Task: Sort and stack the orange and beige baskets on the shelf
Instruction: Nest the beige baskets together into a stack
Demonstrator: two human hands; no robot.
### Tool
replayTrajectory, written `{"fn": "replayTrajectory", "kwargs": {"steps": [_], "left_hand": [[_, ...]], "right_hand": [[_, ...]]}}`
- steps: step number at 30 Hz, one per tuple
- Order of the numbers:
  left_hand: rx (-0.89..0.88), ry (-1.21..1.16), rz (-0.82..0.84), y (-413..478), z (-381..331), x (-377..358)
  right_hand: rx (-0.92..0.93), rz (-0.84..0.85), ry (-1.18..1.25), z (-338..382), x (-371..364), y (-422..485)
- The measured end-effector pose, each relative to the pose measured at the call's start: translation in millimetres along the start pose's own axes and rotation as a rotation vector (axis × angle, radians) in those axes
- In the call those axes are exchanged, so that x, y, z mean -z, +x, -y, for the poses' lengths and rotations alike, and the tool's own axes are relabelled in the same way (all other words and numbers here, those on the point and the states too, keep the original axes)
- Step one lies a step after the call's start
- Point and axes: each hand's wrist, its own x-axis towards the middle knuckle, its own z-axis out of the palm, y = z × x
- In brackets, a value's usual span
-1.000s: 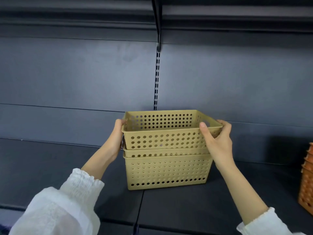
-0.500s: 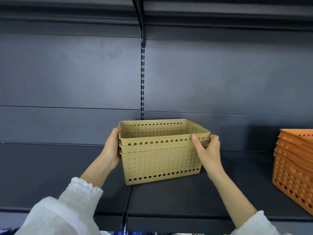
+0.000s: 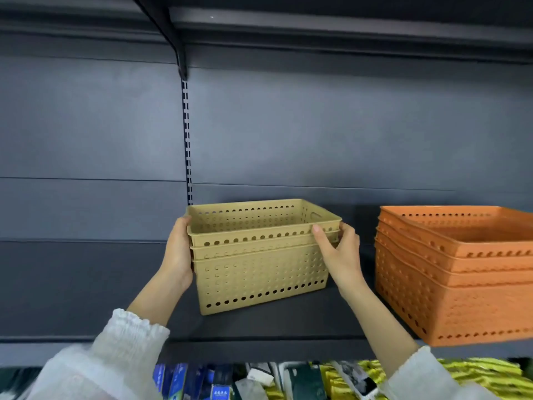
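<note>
Between the fingers (image 3: 320, 236) of both hands, a stack of beige baskets (image 3: 259, 278) stands on the dark shelf (image 3: 274, 327). The left hand (image 3: 178, 252) clasps the left rim of the top basket (image 3: 259, 239), and the right hand (image 3: 337, 252) pinches its right rim, thumb in front. Right of those fingers, apart from them, sits a stack of orange baskets (image 3: 461, 290). Packaged goods (image 3: 219, 382) blur below.

Three beige baskets (image 3: 259, 272), perforated, nested upright, rims stepped, mid-shelf (image 3: 259, 327). At 3 o'clock, well apart: orange baskets (image 3: 461, 284), several nested, perforated, upright, cut off by the right frame edge.
</note>
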Motion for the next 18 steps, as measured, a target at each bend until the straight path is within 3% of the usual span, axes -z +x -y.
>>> {"fn": "replayTrajectory", "kwargs": {"steps": [3,6,12,14,18], "left_hand": [[-0.086,0.001,-0.129,-18,6,-22],[-0.253,0.153,-0.27,-38,4,-33],[-0.616,0.674,-0.436,-104,-7,-49],[-0.776,0.996,-0.401,-129,-8,-62],[-1.034,1.612,-0.109,-163,3,-97]], "right_hand": [[0.066,0.043,-0.051,-3,22,-4],[0.16,0.145,-0.137,-7,43,-10],[0.355,0.41,-0.322,-10,87,-26],[0.429,0.468,-0.364,-8,102,-39],[0.659,0.523,-0.597,-8,134,-55]]}}
